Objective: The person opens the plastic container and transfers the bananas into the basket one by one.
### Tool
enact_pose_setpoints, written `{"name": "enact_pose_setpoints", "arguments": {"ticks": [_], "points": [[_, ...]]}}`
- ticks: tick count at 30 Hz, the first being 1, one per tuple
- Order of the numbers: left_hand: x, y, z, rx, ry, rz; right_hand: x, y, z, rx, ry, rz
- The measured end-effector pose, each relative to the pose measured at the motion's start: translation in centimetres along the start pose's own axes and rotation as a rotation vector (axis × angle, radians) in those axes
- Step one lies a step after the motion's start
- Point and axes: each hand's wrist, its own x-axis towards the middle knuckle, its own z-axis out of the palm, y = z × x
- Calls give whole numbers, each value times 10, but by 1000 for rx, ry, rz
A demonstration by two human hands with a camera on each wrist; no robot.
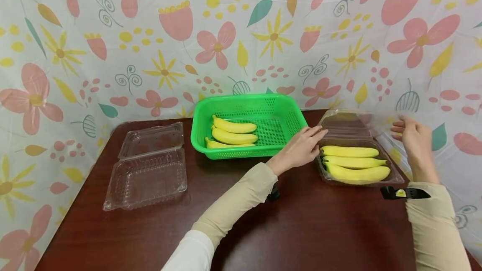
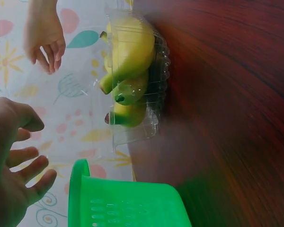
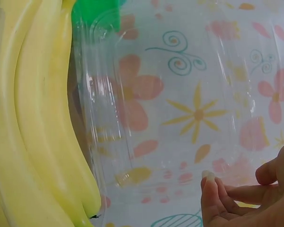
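Observation:
Three yellow bananas (image 1: pixel 355 162) lie side by side in a clear plastic clamshell box (image 1: pixel 397 175) at the right of the table. Its hinged lid (image 1: pixel 346 125) stands up and back behind the base. My left hand (image 1: pixel 301 147) hovers at the box's left side, between it and the green basket, and the left wrist view shows its fingers spread and holding nothing. To the right of the lid is my right hand (image 1: pixel 416 141), raised, with loosely bent fingers. In the right wrist view its fingertips (image 3: pixel 209 189) are near the lid's edge; whether they touch it I cannot tell.
A green perforated basket (image 1: pixel 248 98) at the back middle has three more bananas (image 1: pixel 233 137) in its left part. At the left lies another clamshell box (image 1: pixel 147 179), lid folded back, with nothing inside. A flower-patterned curtain (image 1: pixel 263 53) hangs behind the dark wooden table (image 1: pixel 301 229).

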Motion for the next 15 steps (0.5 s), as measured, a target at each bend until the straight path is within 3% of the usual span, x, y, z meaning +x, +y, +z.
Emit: {"name": "enact_pose_setpoints", "arguments": {"ticks": [9, 15], "points": [[-5, -7, 4, -54, -134, -41, 4, 0, 7, -76, -58, -24], [-10, -12, 2, -85, -136, -35, 7, 3, 9, -221, -146, -78]]}}
